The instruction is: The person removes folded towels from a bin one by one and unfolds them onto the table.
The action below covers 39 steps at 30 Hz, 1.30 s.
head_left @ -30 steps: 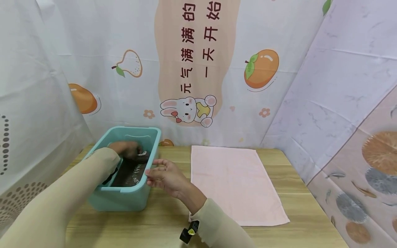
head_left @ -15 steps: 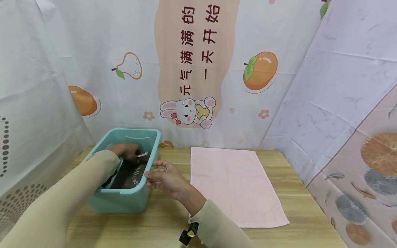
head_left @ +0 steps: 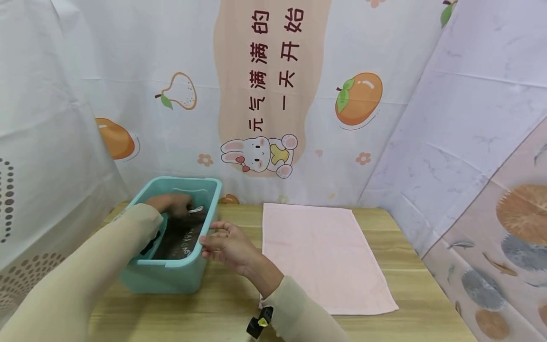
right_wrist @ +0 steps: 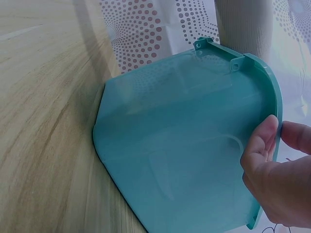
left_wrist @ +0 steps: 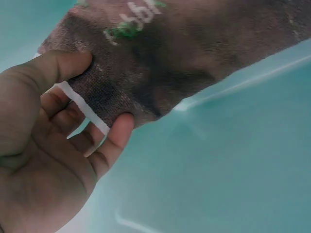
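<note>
A teal plastic storage box (head_left: 162, 278) stands at the left of the table. Inside lies a dark brown towel (head_left: 181, 237) with pale lettering and a white edge. My left hand (head_left: 177, 205) reaches into the box; in the left wrist view it pinches the white-edged end of the brown towel (left_wrist: 146, 68), thumb on top and several fingers beneath. My right hand (head_left: 235, 249) holds the box's right rim between thumb and fingers, also plain in the right wrist view. The left forearm hides part of the box's near left inside.
A pale pink towel (head_left: 320, 256) lies flat on the wooden table (head_left: 222, 308), right of the box. Behind hangs a white printed curtain (head_left: 282, 185), and more patterned cloth closes off both sides. A black wrist camera (head_left: 258, 324) sits by the right sleeve.
The left hand has shifted only slightly inside the box, and the towel's white edge has moved a little with it. The right hand stays on the rim.
</note>
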{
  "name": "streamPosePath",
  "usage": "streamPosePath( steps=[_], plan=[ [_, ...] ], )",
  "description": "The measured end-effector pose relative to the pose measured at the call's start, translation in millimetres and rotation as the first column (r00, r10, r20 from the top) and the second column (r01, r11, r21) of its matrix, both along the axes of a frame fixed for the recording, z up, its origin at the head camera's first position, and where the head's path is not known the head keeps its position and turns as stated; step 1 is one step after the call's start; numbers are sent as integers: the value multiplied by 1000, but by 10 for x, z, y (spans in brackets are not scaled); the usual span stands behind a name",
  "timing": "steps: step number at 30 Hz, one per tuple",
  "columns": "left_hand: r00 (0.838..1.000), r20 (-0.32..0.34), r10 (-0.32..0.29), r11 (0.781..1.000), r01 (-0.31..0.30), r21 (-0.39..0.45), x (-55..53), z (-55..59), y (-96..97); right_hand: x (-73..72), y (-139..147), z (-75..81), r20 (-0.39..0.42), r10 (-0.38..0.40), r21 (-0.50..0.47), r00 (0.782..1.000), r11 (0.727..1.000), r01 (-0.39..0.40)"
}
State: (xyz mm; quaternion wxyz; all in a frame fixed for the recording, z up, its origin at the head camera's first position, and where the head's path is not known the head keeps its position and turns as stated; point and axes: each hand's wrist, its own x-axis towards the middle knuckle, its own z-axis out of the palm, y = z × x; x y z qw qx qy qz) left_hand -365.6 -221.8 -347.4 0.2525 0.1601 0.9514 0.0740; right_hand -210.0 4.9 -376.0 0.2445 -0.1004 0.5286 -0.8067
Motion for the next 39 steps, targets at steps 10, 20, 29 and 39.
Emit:
streamPosePath(
  steps=[10,20,29,39],
  plan=[
    [997,16,-69,998,69,-12,213,428,-16,24,19,24,3,17,-25,1000,1000,-16],
    [994,-1,-108,994,108,-28,425,775,-73,15,11,14,1,18,-25,1000,1000,-18],
    [987,-71,-145,989,147,18,595,1041,-111,20,-1,3,6,20,-39,1000,999,-20],
    [974,-193,-121,986,141,94,747,1315,-93,29,11,19,12,15,-39,1000,999,-15]
  ],
)
